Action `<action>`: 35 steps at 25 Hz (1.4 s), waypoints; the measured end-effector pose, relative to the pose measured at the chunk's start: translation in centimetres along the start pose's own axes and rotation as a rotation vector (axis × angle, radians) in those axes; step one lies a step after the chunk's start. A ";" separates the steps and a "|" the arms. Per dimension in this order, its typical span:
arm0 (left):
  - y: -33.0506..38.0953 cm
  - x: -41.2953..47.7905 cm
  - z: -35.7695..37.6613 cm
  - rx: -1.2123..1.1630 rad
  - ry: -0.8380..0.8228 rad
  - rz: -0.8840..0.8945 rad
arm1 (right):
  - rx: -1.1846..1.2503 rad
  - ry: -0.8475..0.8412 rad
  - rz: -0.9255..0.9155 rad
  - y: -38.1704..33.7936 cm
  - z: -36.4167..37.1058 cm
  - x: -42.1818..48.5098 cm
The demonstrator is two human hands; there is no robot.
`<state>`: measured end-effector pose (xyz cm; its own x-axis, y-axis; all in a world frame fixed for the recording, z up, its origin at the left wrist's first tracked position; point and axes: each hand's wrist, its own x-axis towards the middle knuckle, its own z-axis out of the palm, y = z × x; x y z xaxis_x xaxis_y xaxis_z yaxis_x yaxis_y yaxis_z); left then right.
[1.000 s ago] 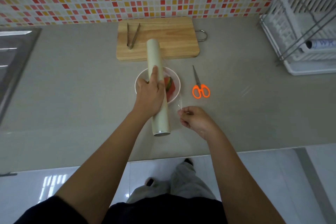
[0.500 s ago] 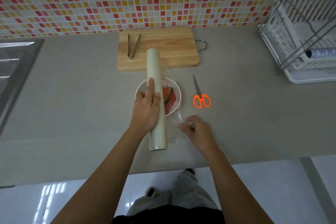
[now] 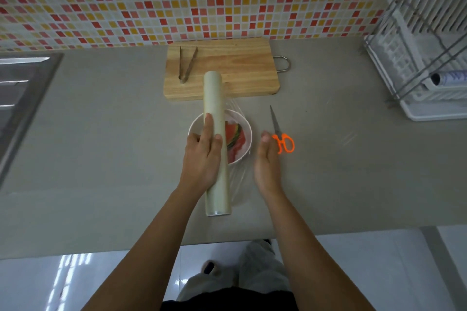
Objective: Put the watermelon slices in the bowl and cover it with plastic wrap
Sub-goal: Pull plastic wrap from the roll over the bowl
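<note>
Currently left hand (image 3: 202, 159) grips pale cylindrical plastic-wrap roll (image 3: 213, 98) above white round bowl (image 3: 194, 126) of watermelon slices (image 3: 235, 136); right hand (image 3: 267, 164) flat, fingers straight, beside orange-handled scissors (image 3: 276, 122).

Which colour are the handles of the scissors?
Bright orange; the scissors show clearly in the head view.

1. The bowl (image 3: 195, 127) sat on the counter (image 3: 101, 159) before the cutting board (image 3: 240, 70), with the watermelon slices (image 3: 235, 139) in it.
2. The plastic wrap roll (image 3: 214, 103), gripped by the left hand (image 3: 202, 159), lay over the bowl's left part, its far end over the board.
3. The tongs (image 3: 187, 65) lay on the board's left part.
4. The scissors (image 3: 280, 134) lay right of the bowl, with the right hand (image 3: 267, 164) between them.
5. The sink (image 3: 20, 88) was far left and the dish rack (image 3: 417, 58) far right.
</note>
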<state>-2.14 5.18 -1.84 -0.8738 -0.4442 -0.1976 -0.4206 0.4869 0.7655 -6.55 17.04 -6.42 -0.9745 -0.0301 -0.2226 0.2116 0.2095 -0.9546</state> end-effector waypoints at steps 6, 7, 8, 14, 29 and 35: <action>0.4 0.3 0.3 0.285 0.034 0.020 | 0.081 -0.107 0.059 1.0 3.1 2.8; 0.6 0.2 0.6 0.321 0.099 0.023 | 0.070 -0.103 0.065 1.0 3.1 3.0; 0.8 0.0 0.9 0.366 0.141 0.029 | 0.071 -0.101 0.064 1.0 3.0 3.1; 1.7 -0.6 0.5 0.405 0.113 -0.085 | 0.087 -0.069 0.044 1.4 3.4 3.5; 0.6 -1.1 -0.6 0.183 0.193 -0.146 | 0.006 -0.042 0.066 0.9 3.3 3.3; 0.0 -1.1 -0.8 0.233 0.163 -0.173 | -0.044 -0.033 0.076 0.6 3.3 3.4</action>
<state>-1.02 5.03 -1.09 -0.7420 -0.6407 -0.1972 -0.6201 0.5442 0.5651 -9.44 13.86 -8.43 -0.9524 -0.0446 -0.3016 0.2810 0.2552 -0.9252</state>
